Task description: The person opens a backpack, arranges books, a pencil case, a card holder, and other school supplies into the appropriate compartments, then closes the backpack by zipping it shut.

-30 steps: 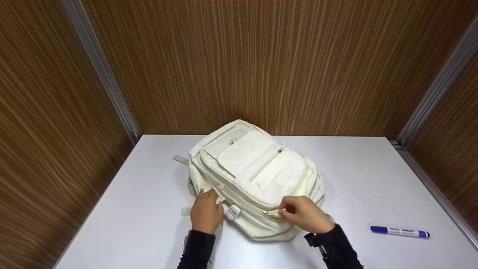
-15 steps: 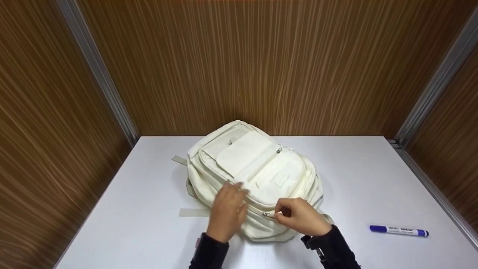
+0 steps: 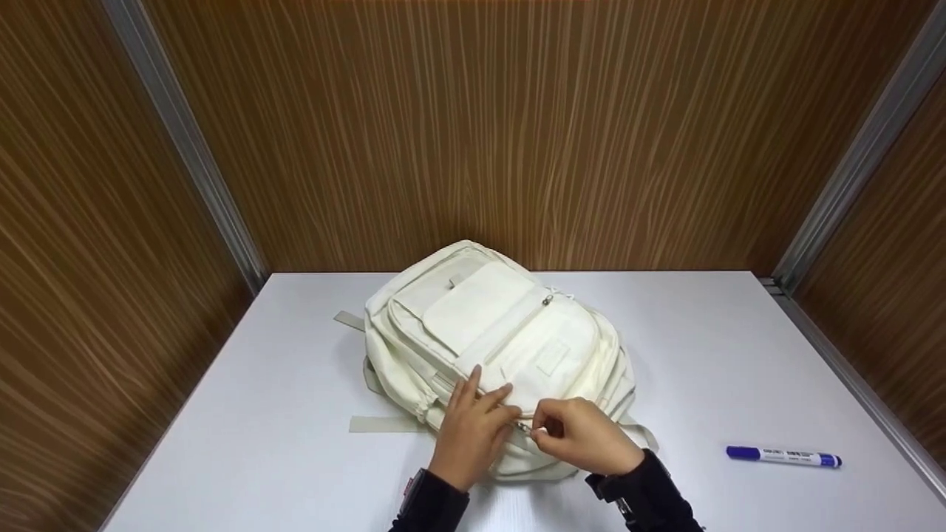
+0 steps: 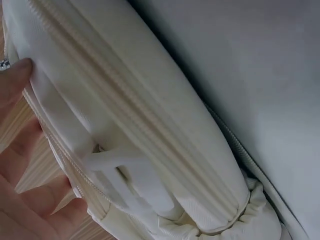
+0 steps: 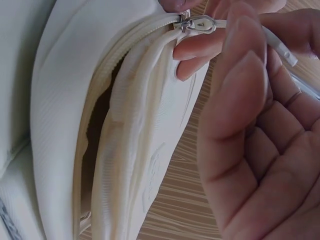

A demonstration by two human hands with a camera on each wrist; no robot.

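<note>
A cream backpack (image 3: 473, 318) lies on its back on the white table, tilted across it. Between thumb and forefinger, my right hand (image 3: 587, 437) pinches the pull tab (image 5: 281, 47) of a zipper along the bag's near side. The metal slider (image 5: 200, 24) sits just ahead of those fingertips. In the right wrist view, the zipper gapes in a dark opening (image 5: 97, 120) on one side of the slider. My left hand (image 3: 477, 434) rests with spread fingers on the bag beside the slider, its thumb (image 4: 21, 72) pressing the fabric in the left wrist view.
A blue-and-white marker (image 3: 783, 456) lies on the white table (image 3: 295, 355) to the right. Pale straps (image 3: 384, 424) stick out at the bag's left. Wood-grain panels (image 3: 458, 133) enclose the back and both sides. A white buckle (image 4: 132, 180) hangs on the bag's side.
My left hand has let go of the bag's side near the pocket and moved right, landing with spread fingers beside the slider. My right hand keeps pinching the pull tab, almost in place.
</note>
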